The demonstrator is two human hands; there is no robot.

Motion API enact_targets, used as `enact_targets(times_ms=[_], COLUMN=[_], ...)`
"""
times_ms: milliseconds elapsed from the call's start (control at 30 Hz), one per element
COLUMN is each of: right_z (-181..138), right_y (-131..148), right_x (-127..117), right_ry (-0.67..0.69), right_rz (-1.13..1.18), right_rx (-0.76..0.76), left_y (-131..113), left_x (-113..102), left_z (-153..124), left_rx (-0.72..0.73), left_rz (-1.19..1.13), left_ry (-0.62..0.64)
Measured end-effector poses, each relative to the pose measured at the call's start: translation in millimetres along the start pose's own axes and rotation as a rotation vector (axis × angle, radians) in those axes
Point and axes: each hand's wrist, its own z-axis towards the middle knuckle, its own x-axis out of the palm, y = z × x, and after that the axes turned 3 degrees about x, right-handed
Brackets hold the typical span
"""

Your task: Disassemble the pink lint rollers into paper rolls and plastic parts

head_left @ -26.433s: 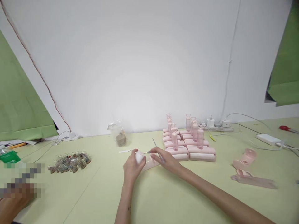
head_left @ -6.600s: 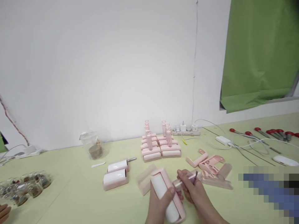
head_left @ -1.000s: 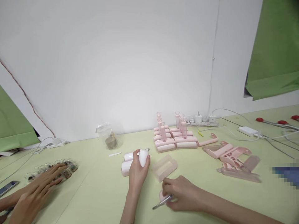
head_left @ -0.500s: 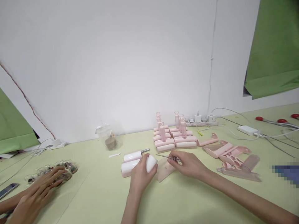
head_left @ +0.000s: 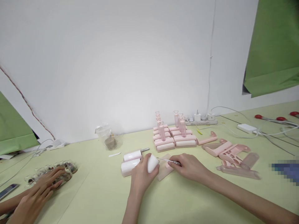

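My left hand (head_left: 143, 174) is closed around a white lint roll (head_left: 153, 163), with one end of it turned to the right. My right hand (head_left: 190, 166) grips a slim, pointed metal tool (head_left: 168, 161) whose tip is at the roll's right edge; its exact kind is too small to make out. Beneath the tool lies a translucent pink plastic piece (head_left: 164, 174). Left of my left hand are two more white rolls (head_left: 130, 167) lying side by side, and a metal rod (head_left: 145, 149) points out past the rear one.
Pink lint rollers (head_left: 164, 141) stand in rows near the wall. Loose pink plastic parts (head_left: 233, 154) are piled at right. Behind them are a power strip (head_left: 201, 122) and cables. A plastic bag (head_left: 109, 140) sits at centre left. Another person's hands (head_left: 39, 193) rest over small clear items at left.
My right hand has tilted the metal tool, and its tip now meets the roll's edge. My left hand has turned the lint roll slightly, moving a little right.
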Motion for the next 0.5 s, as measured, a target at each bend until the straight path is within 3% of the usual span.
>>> enact_targets(times_ms=[200, 500], right_z=[-1.1, -1.0], right_y=[0.8, 3.0], right_x=[-4.5, -2.1], right_ry=[0.089, 0.16], right_rz=[0.203, 0.23], right_rx=[-0.005, 0.049], left_y=[-2.5, -1.4], left_x=[-3.6, -5.2], left_z=[-1.4, -3.0], left_rx=[-0.021, 0.0], left_rz=[-0.016, 0.119], left_ry=[-0.033, 0.033])
